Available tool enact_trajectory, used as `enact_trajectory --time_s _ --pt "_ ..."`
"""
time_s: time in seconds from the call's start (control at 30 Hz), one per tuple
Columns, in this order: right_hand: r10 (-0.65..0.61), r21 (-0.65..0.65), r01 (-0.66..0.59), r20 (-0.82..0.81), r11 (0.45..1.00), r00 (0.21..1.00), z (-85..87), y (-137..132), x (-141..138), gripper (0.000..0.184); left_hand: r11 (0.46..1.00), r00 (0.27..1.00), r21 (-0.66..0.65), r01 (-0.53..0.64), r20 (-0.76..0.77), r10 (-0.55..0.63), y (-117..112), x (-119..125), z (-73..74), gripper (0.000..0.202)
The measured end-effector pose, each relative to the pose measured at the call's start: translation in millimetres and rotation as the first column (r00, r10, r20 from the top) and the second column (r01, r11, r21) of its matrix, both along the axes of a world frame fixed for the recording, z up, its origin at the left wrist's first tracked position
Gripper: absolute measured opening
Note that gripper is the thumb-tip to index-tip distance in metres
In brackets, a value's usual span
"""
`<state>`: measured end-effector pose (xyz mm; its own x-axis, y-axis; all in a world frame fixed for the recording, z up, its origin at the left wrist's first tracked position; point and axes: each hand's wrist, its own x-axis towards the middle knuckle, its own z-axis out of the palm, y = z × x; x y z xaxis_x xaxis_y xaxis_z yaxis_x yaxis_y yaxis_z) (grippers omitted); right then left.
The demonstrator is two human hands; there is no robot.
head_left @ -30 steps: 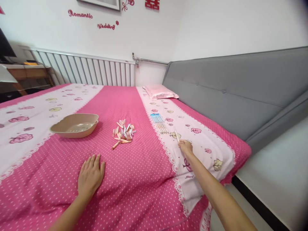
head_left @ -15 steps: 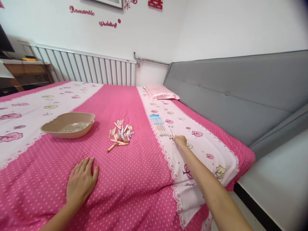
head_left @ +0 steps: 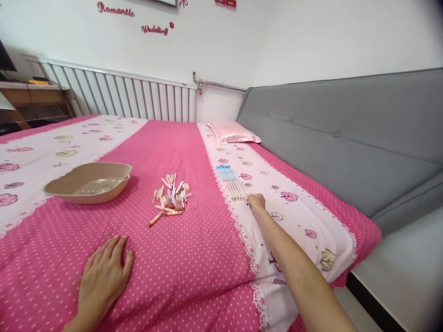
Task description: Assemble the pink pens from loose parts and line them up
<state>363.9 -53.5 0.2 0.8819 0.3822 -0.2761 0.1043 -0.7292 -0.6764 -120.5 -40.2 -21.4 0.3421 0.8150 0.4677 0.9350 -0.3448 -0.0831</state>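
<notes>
My right hand (head_left: 256,202) is closed on a slim, pale pen (head_left: 244,189), held at the right end of a row of pale pens (head_left: 233,190) on the bedspread. Just beyond that row lie several pens with blue ends (head_left: 227,173), side by side. My left hand (head_left: 105,269) rests flat on the pink bedspread (head_left: 187,258), fingers stretched out and holding nothing. Between the two hands, farther from me, is a loose heap of short pens (head_left: 172,197) in beige, brown, pink and white. Some of them overlap, so their exact kinds are hard to make out.
A beige plastic basin (head_left: 57,192) stands on the bed left of the heap. At the far side lies a pink satin pillow (head_left: 234,133). A grey padded headboard (head_left: 346,120) borders the right, and a white radiator (head_left: 131,97) runs along the back wall.
My right hand has brought the pen slightly left, closer against the pale row. The whole view has shifted a little; the left hand still lies flat on the bed.
</notes>
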Motion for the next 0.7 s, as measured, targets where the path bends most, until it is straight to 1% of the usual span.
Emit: enact_trajectory --time_s 0.23,0.47,0.7 --pt "0.047 -0.002 -0.047 0.065 0.999 0.997 0.6 -0.1 -5.6 0.027 1.0 1.0 0.002 0.003 0.006 -0.003 0.5 1.2 0.2 0.06" --pt "0.097 0.021 -0.1 0.121 0.995 0.988 -3.8 -3.3 -5.8 0.025 1.0 1.0 -0.01 -0.002 -0.001 0.002 1.7 0.6 -0.6 0.059" --pt "0.126 0.035 -0.133 0.161 0.99 0.979 -6.1 -4.2 -6.4 0.024 1.0 1.0 0.013 0.013 0.011 -0.013 0.5 0.8 0.6 0.059"
